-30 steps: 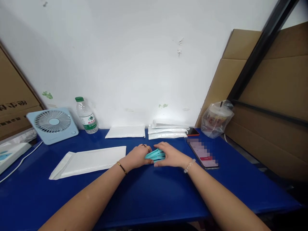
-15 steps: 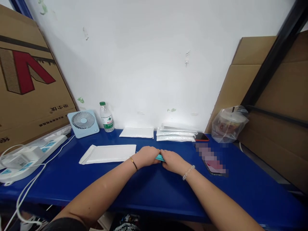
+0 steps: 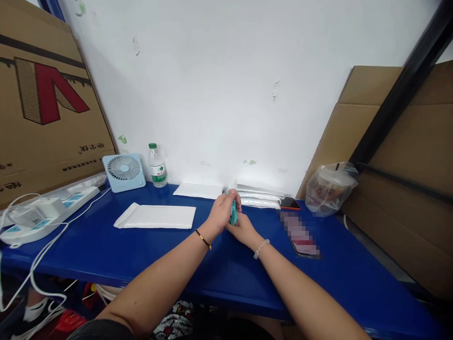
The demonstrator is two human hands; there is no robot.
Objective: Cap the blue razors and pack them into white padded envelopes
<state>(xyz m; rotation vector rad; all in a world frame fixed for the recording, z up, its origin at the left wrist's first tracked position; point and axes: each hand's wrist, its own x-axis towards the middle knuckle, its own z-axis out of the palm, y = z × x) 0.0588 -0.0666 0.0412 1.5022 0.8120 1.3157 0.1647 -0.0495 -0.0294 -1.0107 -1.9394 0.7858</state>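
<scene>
Over the middle of the blue table (image 3: 226,276), here's the teal bundle (image 3: 233,215), pointing towards 12 o'clock! The left hand (image 3: 223,208) grips its upper part; the right hand (image 3: 244,230) closes about the lower end, fingertips hidden. Squaring it seems the step; next calls for steady pressure from 2 hands. White envelope (image 3: 155,217) at 9 o'clock.

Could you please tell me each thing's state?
Slim turquoise object: gripped in left hand, right hand against it.
Pale-blue square fan: upright, spin unclear.
Clear plastic bottle: upright, capped.
Nearest white padded mailer: flat.
White plastic power strip: partly occupied.
White-lidded cup: upright, bagged.
Rectangular pixelated phone: face-up, lit.
Black red-edged phone: dark.
</scene>
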